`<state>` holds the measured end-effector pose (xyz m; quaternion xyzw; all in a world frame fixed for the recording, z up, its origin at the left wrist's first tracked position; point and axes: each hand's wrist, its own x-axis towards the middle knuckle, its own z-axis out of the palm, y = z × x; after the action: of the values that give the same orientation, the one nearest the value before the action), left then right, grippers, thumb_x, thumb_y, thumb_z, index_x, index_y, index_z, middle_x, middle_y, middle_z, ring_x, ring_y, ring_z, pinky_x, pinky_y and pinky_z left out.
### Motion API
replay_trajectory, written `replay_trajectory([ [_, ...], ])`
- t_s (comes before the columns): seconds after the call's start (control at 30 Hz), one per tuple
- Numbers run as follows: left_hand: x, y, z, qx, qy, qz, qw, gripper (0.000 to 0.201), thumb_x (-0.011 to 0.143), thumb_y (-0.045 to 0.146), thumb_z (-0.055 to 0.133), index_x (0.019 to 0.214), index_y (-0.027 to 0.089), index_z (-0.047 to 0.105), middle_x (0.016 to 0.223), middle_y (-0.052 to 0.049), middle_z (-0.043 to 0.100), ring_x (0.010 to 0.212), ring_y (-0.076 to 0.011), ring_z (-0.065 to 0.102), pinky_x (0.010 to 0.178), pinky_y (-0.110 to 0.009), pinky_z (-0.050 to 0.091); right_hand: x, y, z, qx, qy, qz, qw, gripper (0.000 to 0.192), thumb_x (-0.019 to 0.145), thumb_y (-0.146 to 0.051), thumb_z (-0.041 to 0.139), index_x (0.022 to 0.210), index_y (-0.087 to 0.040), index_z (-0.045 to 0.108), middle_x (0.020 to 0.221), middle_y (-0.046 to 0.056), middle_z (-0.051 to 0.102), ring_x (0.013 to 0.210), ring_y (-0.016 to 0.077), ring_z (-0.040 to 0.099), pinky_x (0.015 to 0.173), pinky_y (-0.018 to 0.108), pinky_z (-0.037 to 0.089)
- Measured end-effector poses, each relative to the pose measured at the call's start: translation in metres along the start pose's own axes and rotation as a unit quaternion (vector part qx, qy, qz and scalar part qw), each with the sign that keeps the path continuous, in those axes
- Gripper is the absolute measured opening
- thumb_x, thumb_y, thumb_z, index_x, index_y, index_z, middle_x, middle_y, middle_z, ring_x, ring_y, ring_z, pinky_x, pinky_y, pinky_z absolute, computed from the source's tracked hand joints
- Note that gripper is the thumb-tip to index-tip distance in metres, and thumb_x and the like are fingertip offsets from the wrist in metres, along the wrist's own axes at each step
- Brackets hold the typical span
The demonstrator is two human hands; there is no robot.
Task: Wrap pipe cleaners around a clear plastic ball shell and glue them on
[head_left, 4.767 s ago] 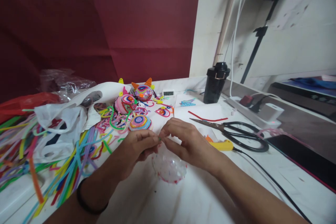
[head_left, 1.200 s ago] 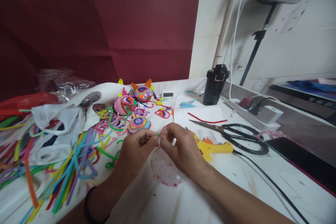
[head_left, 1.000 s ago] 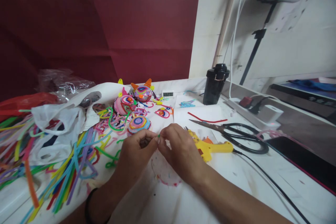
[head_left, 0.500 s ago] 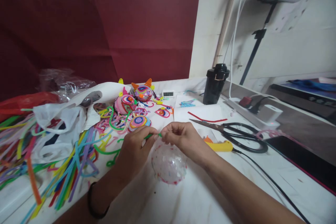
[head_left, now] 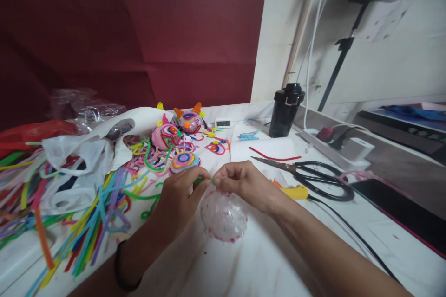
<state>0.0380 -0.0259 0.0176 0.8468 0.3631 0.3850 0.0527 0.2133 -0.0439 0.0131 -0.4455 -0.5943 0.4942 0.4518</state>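
Fingers of the left hand [head_left: 179,195] and right hand [head_left: 244,183] pinch a green pipe cleaner [head_left: 199,180], each grip closed, over a clear ball [head_left: 223,216] mid-counter [head_left: 278,260]; ball looks bare, finished heads [head_left: 190,121] behind.

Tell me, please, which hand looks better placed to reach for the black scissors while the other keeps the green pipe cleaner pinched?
Right, probably. The right hand lies on the same side as the scissors; the left hand is farther and pinches the green pipe cleaner.
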Motion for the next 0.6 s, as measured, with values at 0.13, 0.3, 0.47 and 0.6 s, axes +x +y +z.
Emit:
replay_trajectory([
  [0.13,0.0,0.002,0.0,0.006,0.0,0.006,1.0,0.015,0.084,0.024,0.052,0.076,0.019,0.064,0.068,0.0,0.07,0.058,-0.0143,0.062,0.056,-0.023,0.043,0.0,-0.002,0.001,-0.015,0.002,0.002,1.0,0.006,0.071,-0.018,0.06,0.07,-0.013,0.064,0.06,-0.003,0.057,0.055,0.0084,0.047,0.052,0.02,0.035],
  [0.3,-0.002,0.005,0.0,0.012,0.0,-0.02,1.0,0.014,0.082,0.024,0.053,0.076,0.019,0.065,0.066,0.002,0.069,0.052,-0.0125,0.058,0.052,-0.022,0.041,0.0,0.0,0.005,-0.035,0.022,-0.006,0.999,0.009,0.071,-0.023,0.057,0.07,-0.015,0.061,0.059,-0.004,0.053,0.052,0.0077,0.04,0.049,0.02,0.03],
  [0.47,-0.003,0.007,0.001,-0.014,-0.001,-0.101,0.995,0.012,0.078,0.022,0.055,0.073,0.02,0.065,0.06,0.004,0.067,0.047,-0.0113,0.054,0.049,-0.022,0.039,0.0,0.008,0.011,-0.069,0.068,-0.014,0.995,0.012,0.071,-0.028,0.057,0.066,-0.017,0.058,0.055,-0.006,0.047,0.048,0.0079,0.038,0.046,0.021,0.027],
  [0.6,-0.002,0.008,0.002,-0.095,-0.005,-0.177,0.98,0.015,0.08,0.028,0.057,0.07,0.019,0.065,0.059,0.004,0.065,0.052,-0.0118,0.057,0.05,-0.021,0.041,-0.001,0.007,0.019,-0.071,0.125,-0.022,0.989,0.009,0.07,-0.024,0.056,0.064,-0.018,0.057,0.053,-0.007,0.045,0.047,0.0078,0.036,0.043,0.02,0.025],
])
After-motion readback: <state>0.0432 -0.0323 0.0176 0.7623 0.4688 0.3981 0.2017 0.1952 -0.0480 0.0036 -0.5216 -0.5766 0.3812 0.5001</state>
